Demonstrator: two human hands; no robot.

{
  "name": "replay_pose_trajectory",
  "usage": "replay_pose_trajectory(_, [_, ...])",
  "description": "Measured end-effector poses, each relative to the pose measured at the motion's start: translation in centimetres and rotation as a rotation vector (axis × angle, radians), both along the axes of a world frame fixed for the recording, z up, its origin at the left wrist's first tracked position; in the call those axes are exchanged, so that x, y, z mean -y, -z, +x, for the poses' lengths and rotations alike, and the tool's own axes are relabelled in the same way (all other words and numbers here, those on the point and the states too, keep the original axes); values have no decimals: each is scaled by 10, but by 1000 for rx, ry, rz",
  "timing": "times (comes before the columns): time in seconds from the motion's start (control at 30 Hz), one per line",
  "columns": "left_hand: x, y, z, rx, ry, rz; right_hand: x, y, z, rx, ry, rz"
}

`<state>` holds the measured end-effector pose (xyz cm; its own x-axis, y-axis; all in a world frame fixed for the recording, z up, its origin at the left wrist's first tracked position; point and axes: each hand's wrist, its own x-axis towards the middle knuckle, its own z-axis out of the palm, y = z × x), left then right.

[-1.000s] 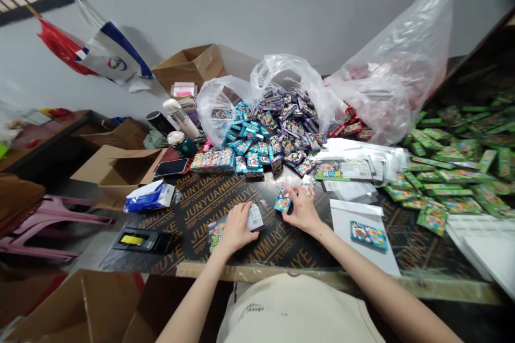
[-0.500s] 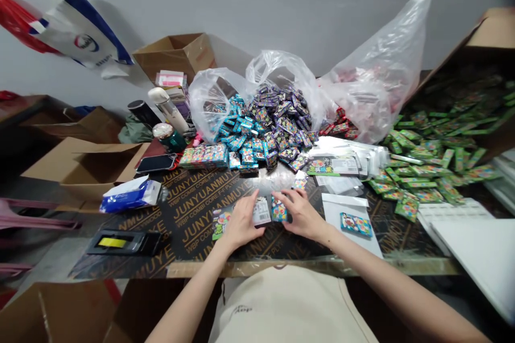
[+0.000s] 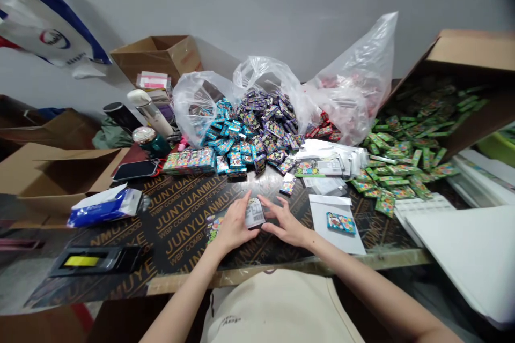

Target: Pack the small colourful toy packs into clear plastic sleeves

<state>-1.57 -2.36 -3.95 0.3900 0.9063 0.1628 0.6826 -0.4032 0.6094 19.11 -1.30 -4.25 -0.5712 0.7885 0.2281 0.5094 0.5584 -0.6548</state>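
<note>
The blue box that the right hand (image 3: 287, 225) holds upright by the printed packet (image 3: 254, 213) half a second ago is no longer in sight; its place by the barcode end is now taken by the fingers and thumb themselves. It may have gone into the packet or lie hidden under the hands, and I cannot tell which, but either way the box and the packet seem to be brought together at this point. The packet lies flat on the bench (image 3: 164, 257), near its front edge, its green end showing to the left of the left hand (image 3: 236, 225) and its barcode to the right. The left hand rests over its middle, thumb apart from fingers; whether it grips or only presses is unclear. The right hand is spread wide in a C at the barcode end, with nothing visible clasped in it. Against the earlier frames, the right hand has shifted inward, leaving a small white-and-purple box (image 3: 287, 184) uncovered in front of the purple heap (image 3: 269, 118). The blue box on the white pouch (image 3: 322, 209) stays put, and the view has swung rightward, showing more of the carton (image 3: 470, 51) behind the green boxes (image 3: 398, 171).
</note>
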Motion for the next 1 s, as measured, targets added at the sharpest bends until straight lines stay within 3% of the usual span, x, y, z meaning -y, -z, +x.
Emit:
replay_pose_trajectory(0.07, [1,0,0,2,-7,-11,-15,5,9,30,121,35])
replay_pose_trajectory(0.17, [2,2,-2,-6,-27,-22,-47,18,34,171,471,143])
replay_pose_trajectory(0.23, [3,5,-4,-17,-39,-25,-61,27,48,289,513,150])
replay_pose_trajectory(0.33, [2,11,-5,-44,-88,-17,-61,31,53,260,393,117])
replay_pose_trajectory(0.43, [0,14,-4,-81,-117,-13,-44,20,41,93,189,92])
replay_pose_trajectory(0.6, [-3,8,3,-87,-66,-13,-19,-6,21,171,-13,95])
replay_pose_trajectory(0.8, [-5,2,8,-67,42,-28,-19,-11,19,136,-194,11])
replay_pose_trajectory(0.9, [-7,4,7,-52,31,-18,-21,-9,20,46,-177,1])
replay_pose_trajectory(1.0, [-12,6,7,-35,-20,-9,-14,-8,18,-30,16,-18])
